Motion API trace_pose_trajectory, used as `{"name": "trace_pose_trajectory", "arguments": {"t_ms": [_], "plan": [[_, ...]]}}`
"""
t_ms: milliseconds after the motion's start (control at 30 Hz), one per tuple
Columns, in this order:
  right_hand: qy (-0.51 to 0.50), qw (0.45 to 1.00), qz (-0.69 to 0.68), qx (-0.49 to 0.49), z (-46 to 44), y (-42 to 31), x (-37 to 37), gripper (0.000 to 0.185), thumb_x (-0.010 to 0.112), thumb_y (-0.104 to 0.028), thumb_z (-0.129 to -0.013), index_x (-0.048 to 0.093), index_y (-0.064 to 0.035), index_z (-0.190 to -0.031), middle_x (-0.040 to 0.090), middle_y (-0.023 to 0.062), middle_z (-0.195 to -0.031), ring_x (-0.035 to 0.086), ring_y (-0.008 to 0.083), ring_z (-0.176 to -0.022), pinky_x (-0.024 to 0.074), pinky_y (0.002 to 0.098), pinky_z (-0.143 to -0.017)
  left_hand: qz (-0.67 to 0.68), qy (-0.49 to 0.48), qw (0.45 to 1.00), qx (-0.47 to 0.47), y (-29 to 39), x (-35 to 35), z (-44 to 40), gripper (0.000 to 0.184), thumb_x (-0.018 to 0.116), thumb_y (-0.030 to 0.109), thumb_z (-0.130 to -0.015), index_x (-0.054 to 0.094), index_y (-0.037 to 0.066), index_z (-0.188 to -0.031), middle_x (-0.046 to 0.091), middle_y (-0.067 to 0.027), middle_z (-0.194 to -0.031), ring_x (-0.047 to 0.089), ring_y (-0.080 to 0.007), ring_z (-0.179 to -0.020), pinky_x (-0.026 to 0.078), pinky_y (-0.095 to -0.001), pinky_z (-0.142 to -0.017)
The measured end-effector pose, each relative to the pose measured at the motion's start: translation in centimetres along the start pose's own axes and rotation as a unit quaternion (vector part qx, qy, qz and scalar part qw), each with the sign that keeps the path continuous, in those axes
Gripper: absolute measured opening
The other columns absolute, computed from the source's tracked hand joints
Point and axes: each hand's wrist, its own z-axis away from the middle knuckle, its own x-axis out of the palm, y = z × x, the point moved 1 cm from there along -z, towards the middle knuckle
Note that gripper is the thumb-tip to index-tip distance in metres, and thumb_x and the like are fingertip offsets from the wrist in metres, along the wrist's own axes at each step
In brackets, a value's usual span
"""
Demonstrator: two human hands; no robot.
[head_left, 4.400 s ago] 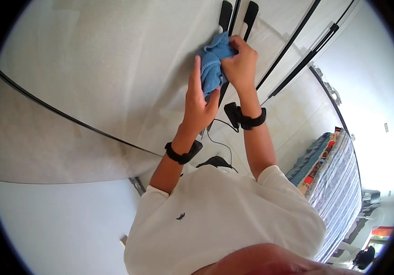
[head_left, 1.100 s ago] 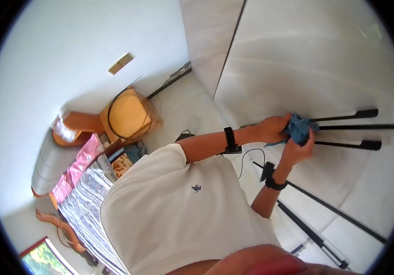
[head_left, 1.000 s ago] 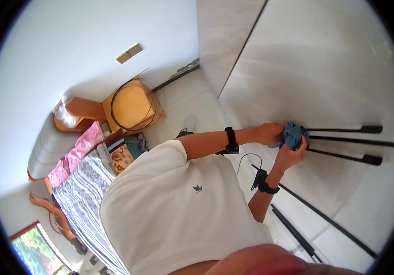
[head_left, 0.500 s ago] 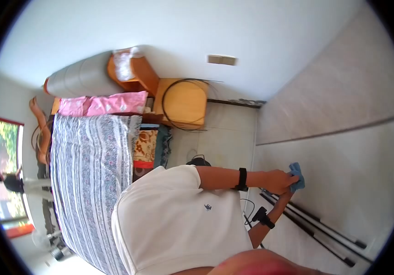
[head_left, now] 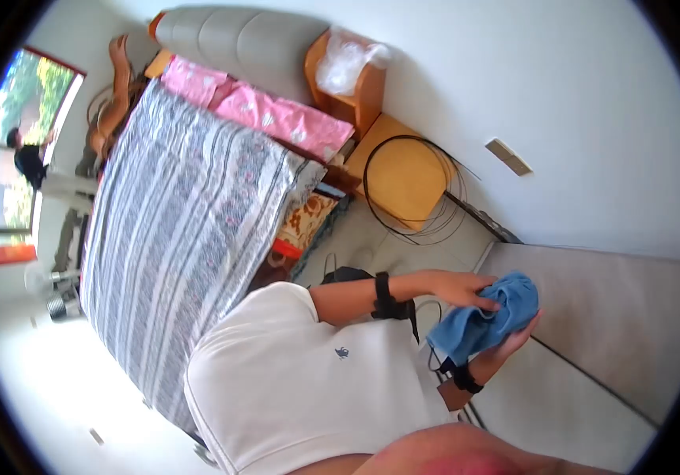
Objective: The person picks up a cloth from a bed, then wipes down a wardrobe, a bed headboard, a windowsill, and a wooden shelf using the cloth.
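A crumpled blue cloth (head_left: 506, 313) is between my two hands, low in front of the tiled surface on the right. My left hand (head_left: 460, 288) lies over its near upper part, the fingers bent onto the folds. From below and behind, my right hand (head_left: 515, 339) cups the cloth, with fingertips showing at its right edge. Part of the cloth hangs down to the left, in front of my right wrist. Dark bands are on both wrists.
A bed with a striped cover (head_left: 189, 190) and pink pillow (head_left: 276, 119) stands at left. Beside it is a wooden nightstand (head_left: 395, 170) with coiled black cable (head_left: 367, 178). A wall socket (head_left: 508, 157) is above. Another person (head_left: 31, 162) is by the window.
The view has tilted and shifted. The blue cloth, bunched small near the pale tiled surface before, is now spread wider and held closer to my body. The dark rods are mostly out of sight.
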Motion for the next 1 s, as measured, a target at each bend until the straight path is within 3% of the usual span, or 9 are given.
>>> {"name": "trace_pose_trajectory", "arguments": {"t_ms": [133,267,333,433,600,733,767,867,1000], "plan": [[-0.042,0.949,0.249,-0.191,-5.1,-1.6,3.9,0.055,0.049,-0.036,-0.096,0.046,0.0103,-0.126,0.052,0.0210,-0.126,0.056,0.0262,-0.108,0.0473,0.0378,-0.091,0.385,-0.025,0.921,0.049,-0.3,-3.3,3.2,0.059,0.065,0.020,-0.088,0.038,0.004,-0.138,0.058,-0.0054,-0.119,0.055,-0.0138,-0.104,0.045,-0.0286,-0.090],[-0.015,0.933,0.241,-0.268,-5.7,-1.1,11.0,0.051,0.055,-0.031,-0.094,0.049,0.0109,-0.123,0.055,0.0206,-0.122,0.055,0.0268,-0.109,0.0435,0.0363,-0.096,0.300,0.112,0.945,0.071,0.9,-6.5,5.4,0.057,0.066,0.020,-0.088,0.042,0.004,-0.136,0.057,-0.0067,-0.122,0.055,-0.0143,-0.107,0.044,-0.0294,-0.094],[-0.255,0.959,0.119,-0.016,-10.3,1.6,9.5,0.053,0.050,-0.029,-0.097,0.041,0.0109,-0.131,0.049,0.0206,-0.131,0.052,0.0278,-0.114,0.0385,0.0387,-0.102,0.311,0.292,0.902,0.062,0.2,-7.7,5.8,0.055,0.064,0.030,-0.090,0.044,0.004,-0.135,0.057,-0.0088,-0.124,0.056,-0.0168,-0.109,0.045,-0.0330,-0.096],[-0.377,0.836,0.313,-0.248,-8.0,4.8,10.9,0.060,0.038,-0.039,-0.101,0.035,0.0087,-0.136,0.040,0.0177,-0.140,0.044,0.0277,-0.125,0.0282,0.0393,-0.109,0.572,0.212,0.763,0.215,3.1,-9.3,7.1,0.061,0.057,0.040,-0.093,0.040,0.005,-0.139,0.055,-0.0105,-0.127,0.055,-0.0211,-0.113,0.045,-0.0388,-0.098],[-0.428,0.830,0.165,-0.318,-4.4,5.9,18.2,0.050,0.039,-0.028,-0.102,0.037,0.0092,-0.134,0.040,0.0170,-0.139,0.044,0.0242,-0.124,0.0296,0.0377,-0.107,0.136,0.348,0.922,0.096,5.2,-9.8,7.0,0.072,0.063,0.023,-0.090,0.021,0.006,-0.146,0.039,-0.0116,-0.142,0.037,-0.0197,-0.129,0.029,-0.0332,-0.108],[-0.467,0.819,0.302,-0.143,-8.1,7.8,19.0,0.035,0.048,-0.017,-0.096,0.045,0.0036,-0.124,0.047,0.0221,-0.127,0.049,0.0304,-0.110,0.0363,0.0420,-0.096,-0.011,0.343,0.938,0.044,-0.6,-10.7,6.7,0.074,0.062,0.006,-0.089,0.018,0.006,-0.148,0.035,-0.0065,-0.145,0.030,-0.0154,-0.131,0.021,-0.0289,-0.110],[-0.408,0.770,0.367,-0.324,-8.7,8.7,18.5,0.037,0.051,-0.016,-0.094,0.045,0.0031,-0.125,0.046,0.0230,-0.126,0.049,0.0337,-0.110,0.0364,0.0434,-0.096,-0.043,0.392,0.917,0.058,-2.3,-11.3,7.3,0.070,0.057,-0.002,-0.089,0.021,0.007,-0.148,0.036,-0.0049,-0.145,0.029,-0.0141,-0.132,0.022,-0.0280,-0.110],[-0.303,0.648,0.441,-0.542,-9.8,12.6,16.6,0.045,0.056,-0.015,-0.090,0.042,0.0026,-0.129,0.044,0.0253,-0.124,0.046,0.0420,-0.111,0.0360,0.0470,-0.096,0.184,0.541,0.810,0.135,-1.0,-12.5,9.9,0.071,0.054,-0.007,-0.087,0.023,0.011,-0.148,0.037,-0.0062,-0.144,0.031,-0.0159,-0.133,0.026,-0.0287,-0.109],[-0.443,0.746,0.402,-0.291,-8.7,17.7,16.1,0.056,0.062,-0.018,-0.087,0.037,0.0041,-0.133,0.048,0.0251,-0.125,0.051,0.0357,-0.113,0.0384,0.0426,-0.097,0.253,0.396,0.878,0.096,0.7,-14.2,11.1,0.057,0.049,0.001,-0.091,0.037,0.018,-0.144,0.040,-0.0058,-0.140,0.040,-0.0178,-0.128,0.033,-0.0290,-0.106]]}}
